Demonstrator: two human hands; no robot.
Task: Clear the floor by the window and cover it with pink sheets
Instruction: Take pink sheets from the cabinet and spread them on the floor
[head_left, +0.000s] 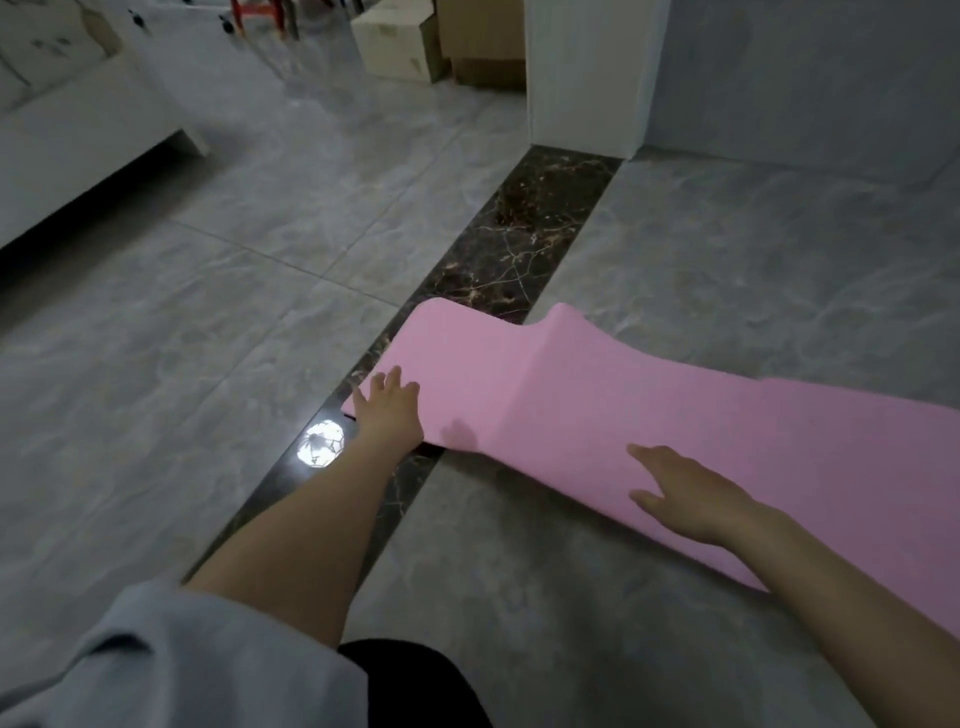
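Pink foam is what the scene turns on: a pink sheet (623, 415) lies spread across the grey tiled floor (182, 338), its far end crossing the dark marble strip (519, 234) that runs away toward the white wall corner (582, 78). A soft ridge is seen running across the sheet near that strip, so it is not yet lying flat.

The left hand (389, 410) is laid on the sheet's corner at the strip, fingers spread and straight, apparently to pin that corner where it is wanted. The right hand (691, 499) is held over the sheet's near edge, on the side away from the strip, fingers extended and relaxed; whether the palm is actually pressed down cannot be told. Nothing is gripped by either hand. This placement is judged to serve smoothing and lining up, one end being anchored while the rest is pushed flat.

A bright reflected light spot (320, 443) is seen on the strip just beside the left wrist. Cardboard boxes (441, 47) are stacked beyond the strip's far end, and a white sofa (78, 130) stands well to the left of it. More floor beyond the sheet is left uncovered.
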